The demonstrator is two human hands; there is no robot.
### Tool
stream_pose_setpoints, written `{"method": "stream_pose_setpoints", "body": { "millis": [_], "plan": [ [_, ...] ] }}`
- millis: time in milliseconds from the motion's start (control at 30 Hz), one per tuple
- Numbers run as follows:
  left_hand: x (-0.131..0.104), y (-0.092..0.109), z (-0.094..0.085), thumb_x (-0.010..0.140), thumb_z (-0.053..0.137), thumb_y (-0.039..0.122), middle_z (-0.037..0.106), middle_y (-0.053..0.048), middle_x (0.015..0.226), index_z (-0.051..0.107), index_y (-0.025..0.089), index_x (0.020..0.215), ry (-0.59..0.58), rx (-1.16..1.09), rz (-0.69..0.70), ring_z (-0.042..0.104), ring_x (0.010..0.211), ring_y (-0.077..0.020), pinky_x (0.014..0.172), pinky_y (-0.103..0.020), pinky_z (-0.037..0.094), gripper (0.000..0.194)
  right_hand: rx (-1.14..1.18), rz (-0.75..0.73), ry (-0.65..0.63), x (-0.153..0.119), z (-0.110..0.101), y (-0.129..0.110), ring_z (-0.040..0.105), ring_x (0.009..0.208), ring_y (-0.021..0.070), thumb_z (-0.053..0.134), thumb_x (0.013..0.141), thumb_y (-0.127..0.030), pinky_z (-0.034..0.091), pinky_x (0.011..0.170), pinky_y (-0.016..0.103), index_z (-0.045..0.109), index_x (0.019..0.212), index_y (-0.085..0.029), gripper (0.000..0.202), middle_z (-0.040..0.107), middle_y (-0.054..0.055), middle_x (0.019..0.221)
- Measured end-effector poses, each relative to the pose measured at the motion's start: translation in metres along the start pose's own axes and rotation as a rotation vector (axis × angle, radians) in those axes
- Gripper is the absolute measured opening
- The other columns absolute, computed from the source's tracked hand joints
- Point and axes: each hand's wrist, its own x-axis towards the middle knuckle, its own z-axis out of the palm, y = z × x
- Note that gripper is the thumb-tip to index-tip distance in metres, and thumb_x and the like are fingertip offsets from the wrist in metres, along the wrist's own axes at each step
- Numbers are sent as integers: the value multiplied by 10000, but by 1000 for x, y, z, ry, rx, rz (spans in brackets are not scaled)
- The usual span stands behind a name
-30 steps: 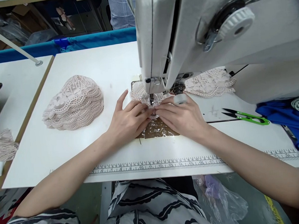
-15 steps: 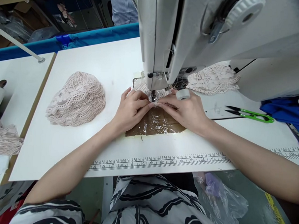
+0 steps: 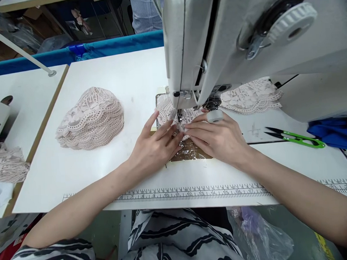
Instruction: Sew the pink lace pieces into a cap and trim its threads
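A pale pink lace piece lies under the needle and presser foot of a white sewing machine. My left hand rests on the lace's left and front edge, fingers spread. From the right, my right hand lies flat with its fingertips on the lace just beside the foot; part of it is behind a white knob. Brown taped sheet shows beneath and in front of the lace. A stack of lace pieces sits to the left, and more lace lies behind the machine head.
Green-handled snips and blue cloth lie at the right. A ruler strip runs along the front edge. More lace is at the far left. A person in a striped shirt is beyond the blue cloth edge.
Both hands have gone from pinching the lace edge to lying flatter with looser fingers. More lace shows in front of the presser foot. The view has shifted slightly.
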Motion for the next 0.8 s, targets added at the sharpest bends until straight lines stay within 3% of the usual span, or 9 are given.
{"method": "stream_pose_setpoints", "body": {
  "millis": [167, 567, 800],
  "plan": [
    [2, -2, 0, 1007, 553, 276, 765, -104, 1129, 654, 144, 1215, 8, -66, -11, 658, 1225, -265, 1163, -643, 408, 266, -17, -9, -17, 0, -2, 1, 699, 910, 188, 595, 972, -185, 515, 900, 389, 768, 992, -223, 178, 787, -21, 1040],
    [3, -15, 14, 1003, 557, 295, 743, -72, 1214, 646, 229, 1273, -46, -132, -84, 593, 1318, -241, 1251, -662, 229, 291, -133, 14, -36, 6, 7, 7, 691, 945, 193, 532, 1017, -218, 487, 911, 369, 764, 982, -208, 234, 793, 7, 956],
    [2, -11, 11, 1022, 522, 278, 750, -88, 1191, 646, 170, 1250, 19, -60, -43, 648, 1237, -274, 1158, -706, 373, 281, -169, -56, -24, 5, 5, 3, 690, 940, 213, 562, 1007, -238, 436, 1032, 419, 754, 1042, -134, 221, 783, 41, 1061]
  ]
}}
